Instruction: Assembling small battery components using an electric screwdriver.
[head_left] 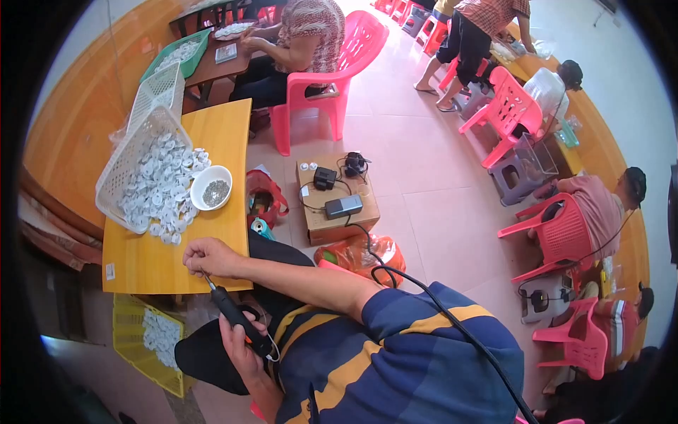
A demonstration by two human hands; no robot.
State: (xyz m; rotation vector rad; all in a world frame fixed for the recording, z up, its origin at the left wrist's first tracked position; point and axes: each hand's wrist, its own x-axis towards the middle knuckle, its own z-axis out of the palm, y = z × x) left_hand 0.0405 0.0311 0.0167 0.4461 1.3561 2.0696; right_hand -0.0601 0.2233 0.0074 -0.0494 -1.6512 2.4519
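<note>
My left hand (pixel 244 346) is wrapped round the body of a black electric screwdriver (pixel 239 319), which points up and to the left. At the tip of its bit, by the table's near edge, my right hand (pixel 210 258) is closed with fingertips pinched together. What they hold, if anything, is too small to make out. Beyond the right hand lies a heap of small white round plastic parts (pixel 159 177), spilling out of a white perforated basket (pixel 109 187) tipped on its side. Beside the heap stands a white bowl (pixel 211 178) of tiny metal pieces.
The yellow table (pixel 219 134) carries the basket and bowl. Below it, a yellow crate (pixel 131 346) holds more white parts. A cardboard box (pixel 318 220) bears adapters and a grey power unit (pixel 343 206); a black cable (pixel 452 304) crosses my shoulder. Several people sit at other tables on pink chairs (pixel 339 85).
</note>
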